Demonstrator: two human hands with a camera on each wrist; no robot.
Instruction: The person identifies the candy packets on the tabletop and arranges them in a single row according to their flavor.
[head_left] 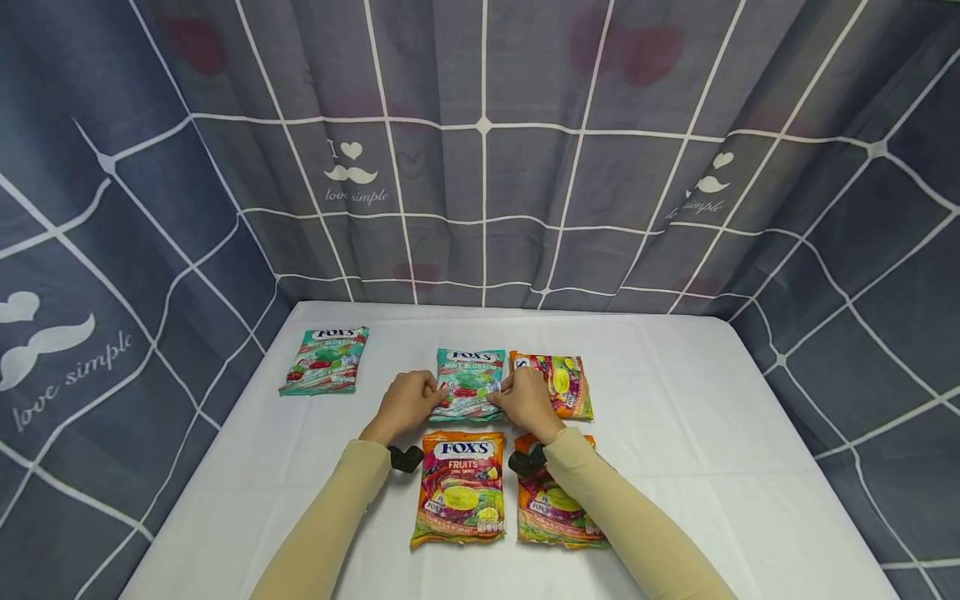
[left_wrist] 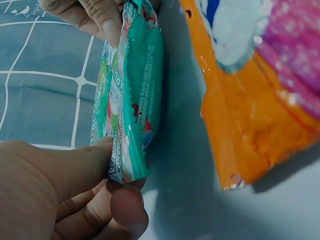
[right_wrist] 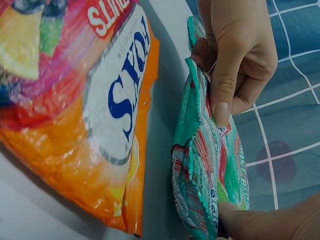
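A green Mint Blossom bag [head_left: 471, 383] is directly beyond the near orange Fruits bag [head_left: 459, 492], apart from its logo end and in line with it. The green bag's printed front faces up, its FOX'S logo end pointing away from the person and its bottom seal toward the Fruits bag; the long axis, from logo to seal, runs nearly parallel to that of the Fruits bag. Whether it rests flat or is slightly lifted is hard to tell. The left hand [head_left: 408, 402], beyond and to the left of the Fruits bag, reaches forward and inward and pinches the green bag's left edge near the bottom corner, thumb on the printed side and fingers curled beneath. The right hand [head_left: 531, 398], beyond and to the right of the Fruits bag, mirrors it, back upward, thumb and fingers pinching the opposite edge. Both forearms slant inward, their beige sleeves [head_left: 322, 521] flanking the Fruits bag. A second orange bag [head_left: 558, 508] lies just right of the Fruits bag, partly under the right forearm; a third orange pack [head_left: 570, 383] lies beyond and right of it, partly hidden by the right hand. Another mint pack [head_left: 325, 362] lies beyond and well left of the Fruits bag, logo end also away from the person.
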